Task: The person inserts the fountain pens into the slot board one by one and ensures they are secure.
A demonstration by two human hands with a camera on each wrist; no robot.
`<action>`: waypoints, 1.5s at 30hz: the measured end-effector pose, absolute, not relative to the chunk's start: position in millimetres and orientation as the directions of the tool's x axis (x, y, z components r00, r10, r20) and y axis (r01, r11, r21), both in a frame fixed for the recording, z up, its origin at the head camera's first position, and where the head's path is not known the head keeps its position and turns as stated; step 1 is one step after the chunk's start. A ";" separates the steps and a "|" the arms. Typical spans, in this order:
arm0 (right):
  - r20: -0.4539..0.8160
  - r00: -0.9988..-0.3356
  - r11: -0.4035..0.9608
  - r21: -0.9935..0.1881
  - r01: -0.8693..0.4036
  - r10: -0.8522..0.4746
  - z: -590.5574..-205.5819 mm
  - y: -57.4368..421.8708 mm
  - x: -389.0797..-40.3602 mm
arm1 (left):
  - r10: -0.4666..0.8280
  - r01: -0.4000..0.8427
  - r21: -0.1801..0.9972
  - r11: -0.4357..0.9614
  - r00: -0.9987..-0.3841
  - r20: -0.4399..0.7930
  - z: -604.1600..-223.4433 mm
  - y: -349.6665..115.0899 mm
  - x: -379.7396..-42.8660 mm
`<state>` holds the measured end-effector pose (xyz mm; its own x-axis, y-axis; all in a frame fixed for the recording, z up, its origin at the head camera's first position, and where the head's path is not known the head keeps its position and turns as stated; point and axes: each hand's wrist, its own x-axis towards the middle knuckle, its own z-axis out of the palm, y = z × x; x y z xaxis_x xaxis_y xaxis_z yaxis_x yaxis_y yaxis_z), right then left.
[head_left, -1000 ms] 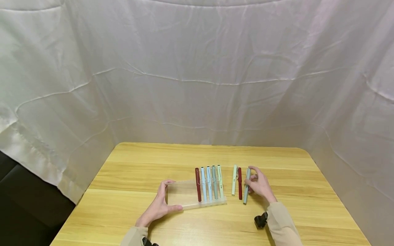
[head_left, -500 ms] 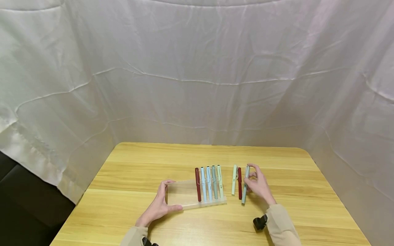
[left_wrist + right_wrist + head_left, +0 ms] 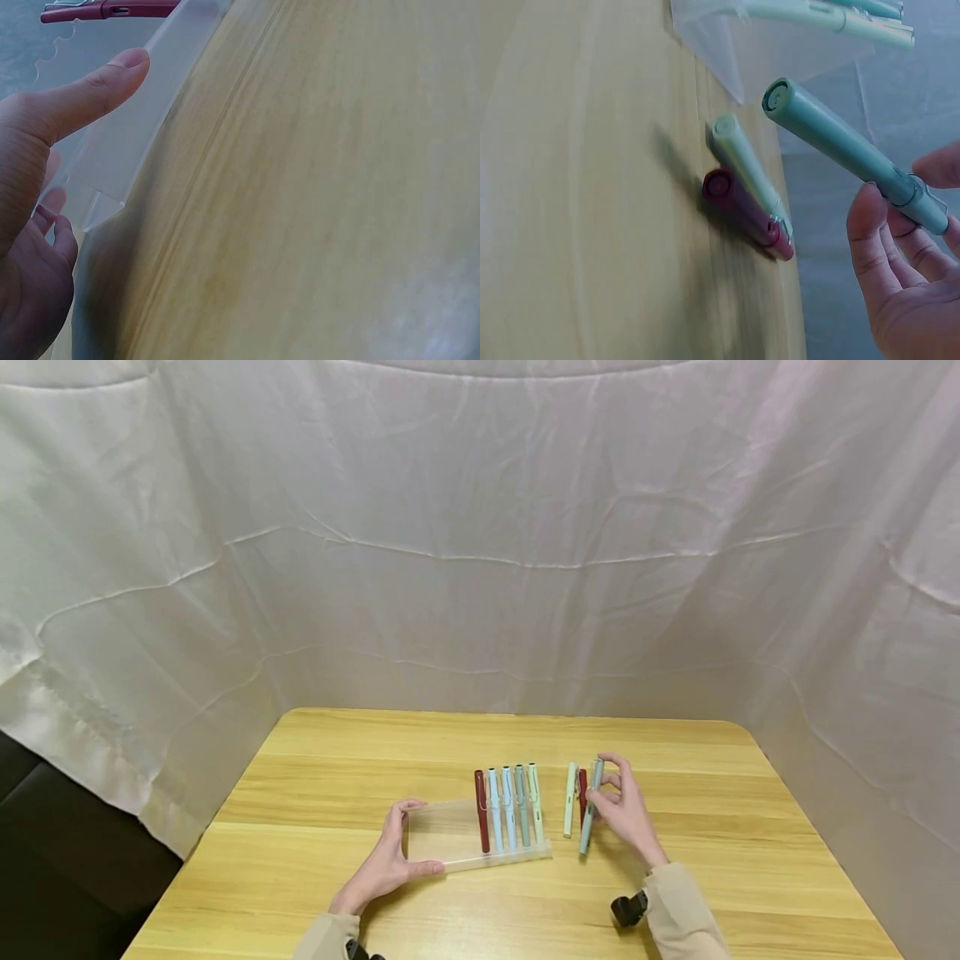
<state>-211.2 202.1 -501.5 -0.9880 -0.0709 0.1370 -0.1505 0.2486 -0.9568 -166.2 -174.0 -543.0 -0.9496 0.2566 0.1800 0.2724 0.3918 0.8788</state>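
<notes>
Both sleeves (image 3: 684, 906) are beige, each with a small black device (image 3: 628, 909) beside it.

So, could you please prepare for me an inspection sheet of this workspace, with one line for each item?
Surface: wood-grain table.
Job's things: clear tray with a row of five pens side by side on it; pale green pen and dark red pen on the table, right of the tray; teal pen held above the table.
Clutter: nothing seen.
Hands: left hand grips the tray's left end; right hand pinches the teal pen; black device at the right wrist.
Cables: nothing seen.
Surroundings: pale curtain behind and at both sides; dark area at lower left, unidentifiable.
</notes>
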 end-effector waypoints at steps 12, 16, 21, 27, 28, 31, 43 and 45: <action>0.244 -0.963 0.191 -0.946 -0.263 -0.118 -493.8 182.7 -202.6 | 0.271 0.265 0.884 0.385 -0.948 0.166 -523.1 -169.9 -157.0; 0.252 -0.958 0.191 -0.942 -0.275 -0.135 -489.1 174.5 -198.5 | 0.268 0.275 0.882 0.382 -0.947 0.180 -525.4 -170.6 -157.8; 0.251 -0.956 0.169 -0.946 -0.275 -0.153 -475.5 160.0 -189.8 | 0.267 0.274 0.880 0.387 -0.947 0.177 -526.5 -170.4 -158.5; 0.233 -0.961 0.201 -0.944 -0.260 -0.149 -462.8 145.1 -182.8 | 0.270 0.271 0.883 0.382 -0.947 0.174 -525.5 -170.1 -158.5; 0.230 -0.962 0.202 -0.945 -0.257 -0.148 -462.0 143.2 -182.4 | 0.272 0.270 0.885 0.379 -0.947 0.173 -525.3 -170.1 -158.4; 0.228 -0.961 0.204 -0.945 -0.257 -0.157 -460.9 138.1 -181.3 | 0.275 0.266 0.889 0.372 -0.947 0.168 -524.5 -170.1 -158.3; 0.287 -0.944 0.229 -0.920 -0.319 -0.161 -458.8 120.5 -175.4 | 0.267 0.259 0.890 0.376 -0.950 0.163 -529.7 -170.6 -160.1; 0.302 -0.937 0.214 -0.918 -0.335 -0.174 -458.4 118.3 -174.5 | 0.265 0.257 0.885 0.389 -0.951 0.160 -537.8 -172.5 -163.6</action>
